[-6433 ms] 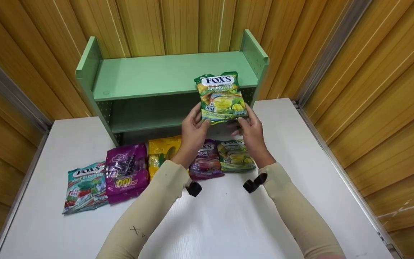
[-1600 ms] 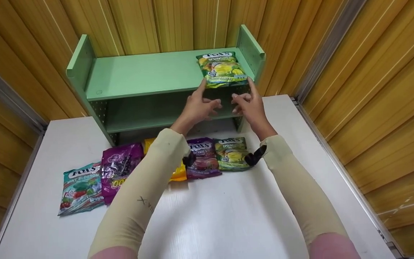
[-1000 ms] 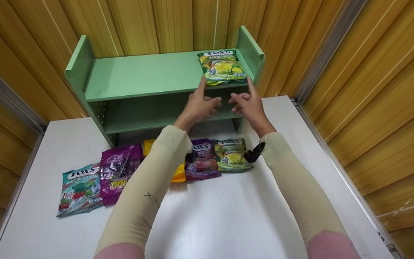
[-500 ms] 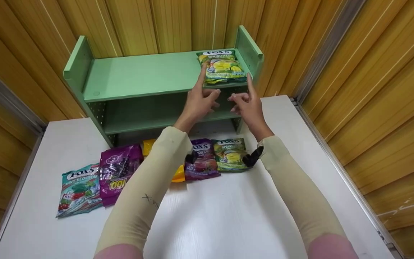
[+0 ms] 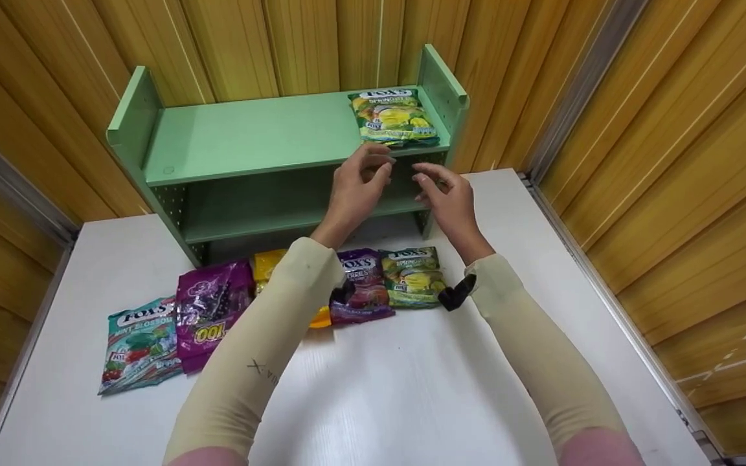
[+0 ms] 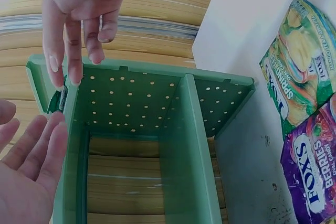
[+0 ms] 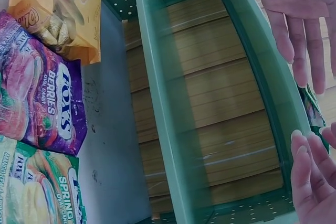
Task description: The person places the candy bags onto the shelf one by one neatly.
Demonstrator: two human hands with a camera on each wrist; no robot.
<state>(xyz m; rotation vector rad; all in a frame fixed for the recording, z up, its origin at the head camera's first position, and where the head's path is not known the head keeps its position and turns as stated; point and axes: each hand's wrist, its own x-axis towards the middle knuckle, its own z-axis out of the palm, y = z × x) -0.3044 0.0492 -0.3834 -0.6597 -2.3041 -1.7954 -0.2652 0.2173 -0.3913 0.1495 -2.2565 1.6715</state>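
Green Spring Tea candy bag [image 5: 393, 117] lies flat on the top board of the green shelf unit [image 5: 250, 139], at its right end, against the right side panel. It sits just beyond and above the fingertips of both hands, apart from them.

Left hand [image 5: 353, 188]: fingers loosely curled, thumb and index close together, holding nothing; hovers in front of the shelf's front edge, below the bag's left corner. Right hand [image 5: 447, 197]: fingers relaxed and half bent, empty, below the bag's right corner. The two hands face each other with a small gap between them. In the left wrist view the bag's edge [image 6: 60, 98] shows as a sliver just past the fingertips [image 6: 76, 74] of the other hand.

Surface: white table [image 5: 412, 388], shelf unit standing at its back edge. Yellow wood-slat walls [image 5: 671, 162] close in on three sides.

On the table near the wrists, a row of bags in front of the shelf's foot: second Spring Tea bag [image 5: 414, 276], purple Berries bag [image 5: 360, 285], yellow bag [image 5: 269, 268] partly hidden by the left sleeve [image 5: 263, 349], magenta bag [image 5: 208, 314], teal Mint Blossom bag [image 5: 140, 343]. The lower shelf opening lies behind the hands; nothing stands between fingers and the shelved bag.
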